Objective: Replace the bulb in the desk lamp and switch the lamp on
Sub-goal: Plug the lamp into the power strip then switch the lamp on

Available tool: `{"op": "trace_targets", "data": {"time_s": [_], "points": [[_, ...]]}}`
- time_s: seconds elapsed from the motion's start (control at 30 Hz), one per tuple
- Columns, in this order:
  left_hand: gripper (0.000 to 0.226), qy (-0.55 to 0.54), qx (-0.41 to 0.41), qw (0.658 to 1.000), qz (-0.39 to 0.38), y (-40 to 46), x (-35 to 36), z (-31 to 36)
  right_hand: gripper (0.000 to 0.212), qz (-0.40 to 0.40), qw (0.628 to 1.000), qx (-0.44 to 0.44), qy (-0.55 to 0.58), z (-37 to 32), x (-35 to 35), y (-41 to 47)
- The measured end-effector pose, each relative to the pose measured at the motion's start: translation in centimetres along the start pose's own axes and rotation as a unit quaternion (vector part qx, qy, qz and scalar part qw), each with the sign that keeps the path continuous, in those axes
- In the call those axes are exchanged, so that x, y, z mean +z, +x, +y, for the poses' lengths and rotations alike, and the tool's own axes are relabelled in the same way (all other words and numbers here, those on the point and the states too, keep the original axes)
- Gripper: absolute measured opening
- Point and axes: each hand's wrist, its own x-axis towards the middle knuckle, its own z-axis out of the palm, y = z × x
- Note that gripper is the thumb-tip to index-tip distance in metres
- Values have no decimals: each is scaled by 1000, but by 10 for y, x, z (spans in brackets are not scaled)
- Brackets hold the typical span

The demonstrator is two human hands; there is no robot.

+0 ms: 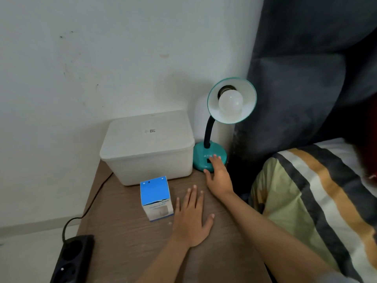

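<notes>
A teal desk lamp stands at the back right of the brown table, its shade turned toward me. A white bulb sits in the socket and is unlit. My right hand reaches onto the lamp's base, its fingertips on the base by the black switch. Palm down with fingers spread, my left hand lies flat on the table. A blue and white bulb box stands just left of it.
A white lidded plastic box sits left of the lamp against the wall. A black power strip with its cable hangs off the table's left front edge. A dark headboard and striped bedding border the table on the right.
</notes>
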Motion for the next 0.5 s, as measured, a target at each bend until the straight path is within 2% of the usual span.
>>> {"op": "trace_targets", "data": {"time_s": [0.5], "points": [[73, -1, -11, 1000, 5, 1, 0, -1, 41, 38, 999, -6, -4, 14, 14, 9]]}}
